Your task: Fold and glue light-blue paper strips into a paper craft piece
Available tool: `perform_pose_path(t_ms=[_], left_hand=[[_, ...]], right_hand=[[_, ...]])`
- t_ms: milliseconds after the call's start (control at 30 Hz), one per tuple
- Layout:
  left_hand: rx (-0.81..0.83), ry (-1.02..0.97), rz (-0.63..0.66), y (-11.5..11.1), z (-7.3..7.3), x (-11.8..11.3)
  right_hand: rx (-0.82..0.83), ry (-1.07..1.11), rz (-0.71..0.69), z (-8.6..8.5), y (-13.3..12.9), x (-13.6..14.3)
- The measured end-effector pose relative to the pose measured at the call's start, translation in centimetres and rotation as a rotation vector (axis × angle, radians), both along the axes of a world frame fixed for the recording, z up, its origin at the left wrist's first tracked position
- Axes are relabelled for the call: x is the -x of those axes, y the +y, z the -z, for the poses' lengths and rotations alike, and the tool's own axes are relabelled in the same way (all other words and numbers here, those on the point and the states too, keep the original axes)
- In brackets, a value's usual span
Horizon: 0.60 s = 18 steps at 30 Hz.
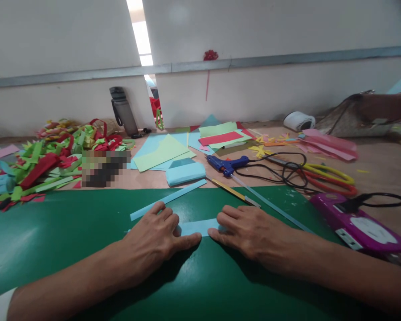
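A light blue paper strip (pixel 198 227) lies across the green mat (pixel 96 232), held from both sides. At its left part is my left hand (pixel 158 236), fingers curled and thumb along the strip's near edge. My right hand (pixel 243 227) grips the right part the same way, its thumb tip close to the left one. Both ends of the strip are hidden under my hands. Just beyond lie a narrow blue paper strip (pixel 169 199), a folded light blue paper piece (pixel 186 173) and a yellow-handled craft knife or pencil (pixel 232 191).
A blue glue gun (pixel 226 165) with a black cord lies behind my right hand. A purple power strip (pixel 361 223) and scissors (pixel 330 176) are at the right. Green and red paper scraps (pixel 50 160) pile up at the left, near a grey bottle (pixel 124 111).
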<state>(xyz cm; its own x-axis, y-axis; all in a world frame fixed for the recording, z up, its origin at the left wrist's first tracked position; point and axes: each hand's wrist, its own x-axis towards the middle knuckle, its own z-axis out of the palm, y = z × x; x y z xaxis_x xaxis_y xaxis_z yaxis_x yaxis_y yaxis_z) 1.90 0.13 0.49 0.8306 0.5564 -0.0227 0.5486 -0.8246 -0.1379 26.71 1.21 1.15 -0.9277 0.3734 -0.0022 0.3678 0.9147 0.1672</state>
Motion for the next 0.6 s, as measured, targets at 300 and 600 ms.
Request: perform_pose_path(t_ms=[300, 600], left_hand=[[-0.038, -0.102, 0.064, 0.4, 0.8, 0.4], [-0.057, -0.077, 0.058, 0.1, 0.3, 0.2]], right_hand=[[-0.039, -0.018, 0.018, -0.1, -0.5, -3.6], [-0.198, 0.041, 0.205, 0.2, -1.7, -5.1]])
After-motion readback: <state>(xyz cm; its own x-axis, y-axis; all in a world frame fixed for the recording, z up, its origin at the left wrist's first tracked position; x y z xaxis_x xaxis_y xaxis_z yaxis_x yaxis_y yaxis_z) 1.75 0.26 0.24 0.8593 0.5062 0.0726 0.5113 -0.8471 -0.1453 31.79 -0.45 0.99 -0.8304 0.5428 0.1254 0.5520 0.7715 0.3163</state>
